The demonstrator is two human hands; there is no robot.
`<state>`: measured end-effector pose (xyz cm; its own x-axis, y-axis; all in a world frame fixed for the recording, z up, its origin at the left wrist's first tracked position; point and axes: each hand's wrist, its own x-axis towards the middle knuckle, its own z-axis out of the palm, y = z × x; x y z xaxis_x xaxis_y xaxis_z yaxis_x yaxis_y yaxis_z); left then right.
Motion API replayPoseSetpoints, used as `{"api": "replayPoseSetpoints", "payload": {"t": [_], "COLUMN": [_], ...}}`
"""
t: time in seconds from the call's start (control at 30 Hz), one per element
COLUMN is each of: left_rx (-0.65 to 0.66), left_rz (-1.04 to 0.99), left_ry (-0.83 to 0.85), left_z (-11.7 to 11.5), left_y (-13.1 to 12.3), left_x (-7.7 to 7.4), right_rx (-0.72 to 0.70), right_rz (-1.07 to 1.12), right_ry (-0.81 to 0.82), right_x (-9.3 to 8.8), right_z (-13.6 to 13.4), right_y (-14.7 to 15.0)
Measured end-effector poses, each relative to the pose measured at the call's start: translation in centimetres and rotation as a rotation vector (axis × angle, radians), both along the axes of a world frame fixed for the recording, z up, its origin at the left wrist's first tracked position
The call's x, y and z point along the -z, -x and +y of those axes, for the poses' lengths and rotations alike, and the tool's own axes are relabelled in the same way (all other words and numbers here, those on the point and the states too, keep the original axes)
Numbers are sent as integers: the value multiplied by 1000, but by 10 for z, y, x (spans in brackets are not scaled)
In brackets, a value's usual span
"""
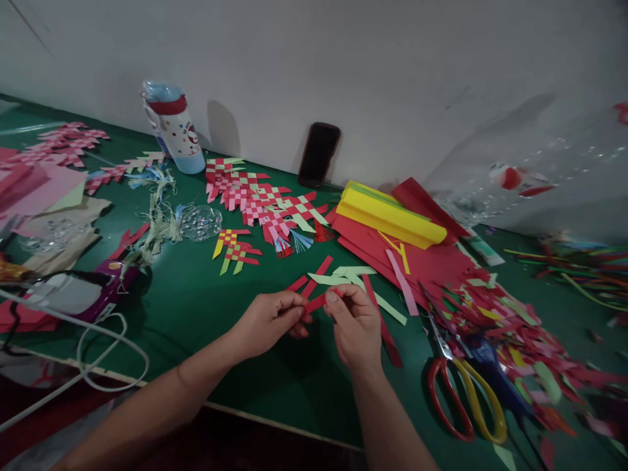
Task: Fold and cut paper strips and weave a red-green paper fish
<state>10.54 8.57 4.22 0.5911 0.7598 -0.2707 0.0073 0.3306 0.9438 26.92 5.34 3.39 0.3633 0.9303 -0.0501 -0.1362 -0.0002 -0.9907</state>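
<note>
Red paper strip (pixel 316 303) is held above the green table (pixel 171 288), near its front edge, and is stretched between two hands. Its left end is pinched between the thumb and fingers of the left hand (pixel 272 320); its right end is gripped between the thumb and curled fingers of the right hand (pixel 356 324). On both hands the gap at the fingertips is narrow, closed on the strip.

Pale green strips (pixel 390 309) are laid just behind and beside the right hand, and a long red strip (pixel 387 340) is placed to its right. Two small woven pieces (pixel 235 252) are set behind the left hand. Farther back, a cluster of woven paper fish (pixel 269 203) is positioned, with red and blue tassels at its near end.

A phone (pixel 318 155) is leaned against the wall (pixel 392 78). A folded yellow sheet (pixel 387 216) is rested on red paper sheets (pixel 417 261). Scissors (pixel 450 355) with one red and one yellow handle are located at the right, next to paper scraps (pixel 530 333). A bottle (pixel 176 131) is stood at the rear left.
</note>
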Motion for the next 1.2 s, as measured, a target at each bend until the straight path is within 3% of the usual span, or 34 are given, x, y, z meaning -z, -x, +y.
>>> {"api": "replayPoseSetpoints", "payload": {"t": [0.2,0.5,0.63,0.87,1.1,1.2], "left_rx": [30,22,38,23,-8,-17], "left_rz": [73,158,186,47,79,102], "left_ry": [-156,-189,-260,17,-45,-78], "left_z": [1,0,0,-1,-1,-1], "left_y": [2,3,4,0,1,2], "left_x": [-2,-1,1,-5,-7,-7], "right_rx": [-235,-30,-32,-39,-37,-95], "right_rz": [-54,13,-17,-59,-66,-14], "right_ry": [55,45,26,14,-57,-2], "right_x": [-6,0,1,2,2,-2], "right_z": [0,2,0,-2,-3,-2], "right_y": [4,-4,-3,0,-1,1]}}
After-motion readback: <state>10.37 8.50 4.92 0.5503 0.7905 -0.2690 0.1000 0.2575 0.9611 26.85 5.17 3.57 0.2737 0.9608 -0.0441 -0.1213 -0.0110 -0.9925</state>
